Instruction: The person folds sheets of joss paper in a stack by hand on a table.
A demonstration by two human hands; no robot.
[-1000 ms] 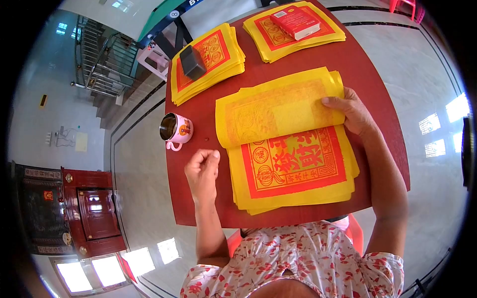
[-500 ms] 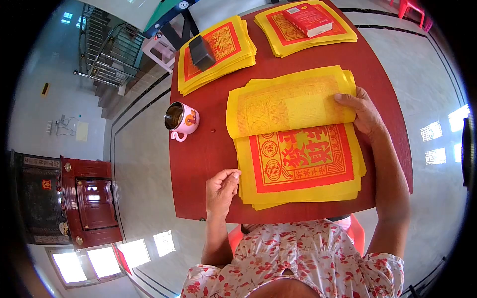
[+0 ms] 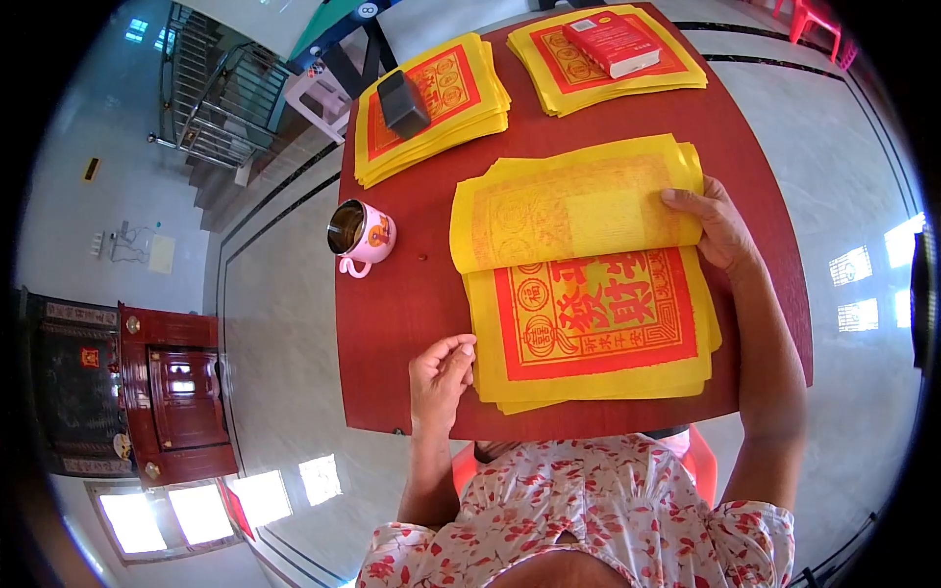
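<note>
Paper stack (image 3: 608, 387): where is it placed on the surface (image 3: 392, 314)?

– On the near part, just in front of the flowered blouse (image 3: 578, 500). Between the two hands it is laid: its left edge is reached by the left hand (image 3: 441, 382), its farther right part by the right hand (image 3: 718, 223).

– And the turned-back sheets (image 3: 578, 201), how are they directed?

– They are bent away from the blouse, with the underside facing up, and the far part of the red print (image 3: 608, 314) is covered by them. Their long axis is directed from left to right, with the right end slightly farther. How many sheets are lifted cannot be told.

– In what state are the hands seen?

– By the right hand the turned-back sheets are held at their right end, with the thumb laid on top. The left hand is narrow, finger and thumb almost together at the left edge of the stack; whether this edge is pinched cannot be told.

– Which hand is nearer to the fold's blouse side?

– The left. It is placed on the near side of the fold, beside the uncovered print; the right hand's fingers are placed beyond the fold.
</note>
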